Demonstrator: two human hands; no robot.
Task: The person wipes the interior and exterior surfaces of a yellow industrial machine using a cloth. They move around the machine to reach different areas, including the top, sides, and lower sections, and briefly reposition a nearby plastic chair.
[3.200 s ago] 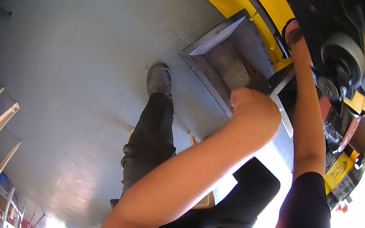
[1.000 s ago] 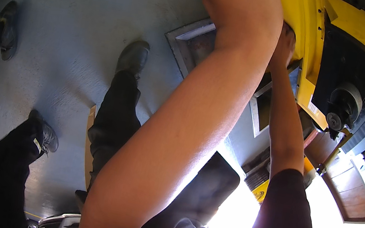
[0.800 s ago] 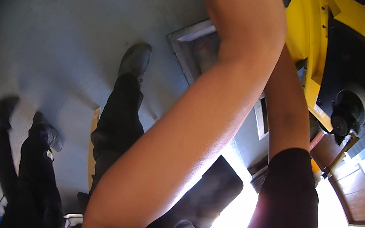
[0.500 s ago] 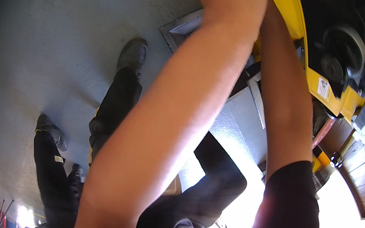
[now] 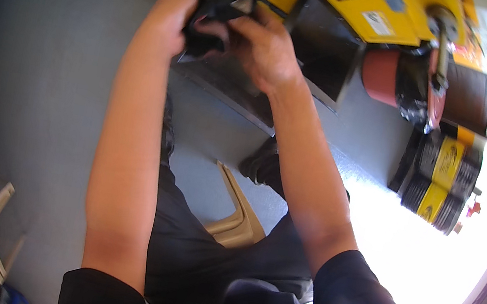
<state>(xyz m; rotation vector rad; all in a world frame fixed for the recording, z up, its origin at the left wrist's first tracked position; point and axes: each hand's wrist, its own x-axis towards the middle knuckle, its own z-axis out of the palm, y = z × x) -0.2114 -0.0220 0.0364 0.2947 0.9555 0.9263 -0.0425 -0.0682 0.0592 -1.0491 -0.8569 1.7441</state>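
Black part (image 5: 219, 14) between left hand (image 5: 173, 16) and right hand (image 5: 265, 48), beside yellow machine (image 5: 360, 6).

The black part (image 5: 219, 14) I work on is dark and lumpy, maybe rubber or cloth; I cannot tell which. It sits at the front of the yellow machine (image 5: 347, 4), above the grey floor. My left hand (image 5: 174, 9) and right hand (image 5: 262, 44) both grip it, fingers curled around its edges.

Both hands' fingertips are hidden around a dark part (image 5: 214, 23), its shape unclear.
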